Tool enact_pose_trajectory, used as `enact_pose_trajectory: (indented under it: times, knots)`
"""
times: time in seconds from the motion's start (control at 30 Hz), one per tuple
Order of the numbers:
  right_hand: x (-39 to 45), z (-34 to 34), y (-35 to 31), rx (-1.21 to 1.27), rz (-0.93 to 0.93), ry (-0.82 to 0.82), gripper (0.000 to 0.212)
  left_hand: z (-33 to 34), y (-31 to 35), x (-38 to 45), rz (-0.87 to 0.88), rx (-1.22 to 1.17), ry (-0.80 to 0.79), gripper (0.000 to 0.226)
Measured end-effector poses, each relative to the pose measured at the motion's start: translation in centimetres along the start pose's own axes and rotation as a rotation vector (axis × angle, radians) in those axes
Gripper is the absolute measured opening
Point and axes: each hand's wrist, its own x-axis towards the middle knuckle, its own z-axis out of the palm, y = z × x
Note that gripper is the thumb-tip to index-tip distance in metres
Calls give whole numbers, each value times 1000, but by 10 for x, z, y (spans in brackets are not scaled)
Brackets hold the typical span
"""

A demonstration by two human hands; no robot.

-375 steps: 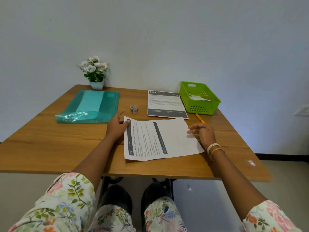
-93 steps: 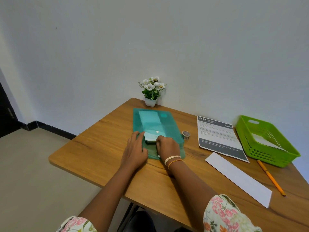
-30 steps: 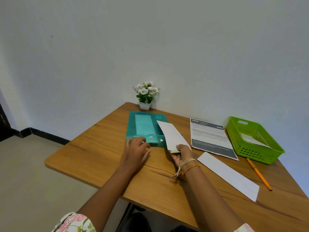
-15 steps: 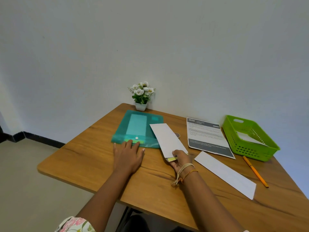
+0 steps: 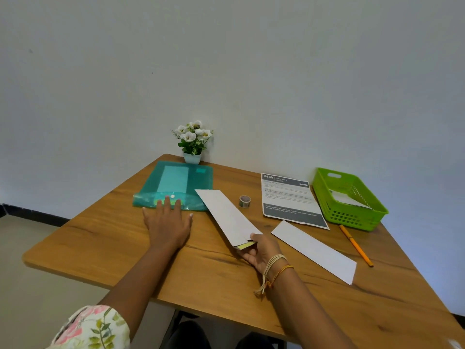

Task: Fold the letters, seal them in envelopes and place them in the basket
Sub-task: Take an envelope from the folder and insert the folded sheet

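Right hand (image 5: pixel 261 253) pinches envelope (image 5: pixel 227 216); left hand (image 5: pixel 167 224) flat on table (image 5: pixel 100 238).

A wooden surface (image 5: pixel 105 238) stands against a plain pale wall (image 5: pixel 226 59). At its far edge, right by the wall, sits a small white pot of white flowers (image 5: pixel 193 141) with green leaves. Just in front of the pot lies a flat teal plastic folder (image 5: pixel 181 182) with a paler sheet showing through it and a white snap button on its rounded flap. A small roll of tape (image 5: pixel 244 201) stands on the wood to the right of the folder. Farther right, near the surface's edge, an orange pencil (image 5: pixel 355 245) lies at a slant. A dark skirting strip (image 5: pixel 32 215) runs along the foot of the wall above a beige floor (image 5: pixel 30 298).
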Motion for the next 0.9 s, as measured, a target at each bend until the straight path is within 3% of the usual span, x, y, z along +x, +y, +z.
enact_pose_trajectory:
  times: [0.1,0.23,0.4,0.57,0.73,0.8,0.9]
  knots:
    - [-7,-8,-4,-78,31,-26,37,0,21,-15,165,-115,50,57]
    - [-4,-20,-4,-43,24,23,36,4,48,-36,333,-289,-49,56]
    - [-3,-37,-10,82,-4,107,37,7,64,-42,474,-292,-147,54]
    - [-7,-41,-20,10,-26,147,42,6,73,-43,499,-350,-160,49]
    - [-8,-30,-16,-177,-63,92,43,8,87,-43,393,-647,-156,38]
    - [-7,-30,-14,-202,-84,44,35,8,95,-45,391,-717,-191,40]
    - [-5,-35,-14,-202,-74,-40,26,10,100,-47,429,-643,-255,54]
